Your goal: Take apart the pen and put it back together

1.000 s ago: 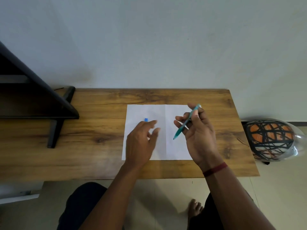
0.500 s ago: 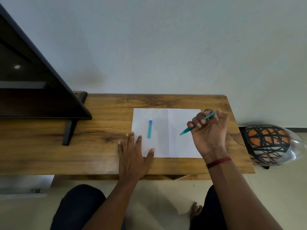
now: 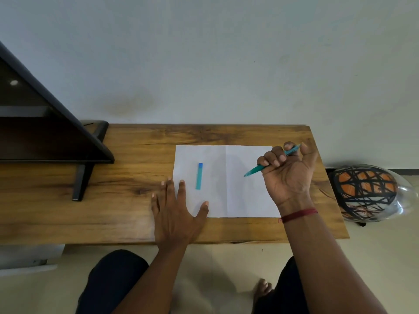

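A teal pen [image 3: 256, 170] is held in my right hand [image 3: 288, 175], fingers curled round its barrel, its tip pointing down-left over the white paper [image 3: 238, 189]. The pen's teal cap [image 3: 199, 176], with a blue end, lies by itself on the left half of the paper. My left hand [image 3: 176, 209] rests flat with fingers spread, partly on the paper's lower left corner and partly on the wooden table [image 3: 127, 182]. It holds nothing.
A black monitor [image 3: 45, 123] on a stand [image 3: 82, 182] fills the table's left part. A helmet with orange and black pattern [image 3: 367, 193] sits on the floor just past the table's right edge. A wall runs behind the table.
My left hand let go near the cap and slid back to lie flat at the paper's corner. My right hand carried the pen to the right and closed into a fist grip.
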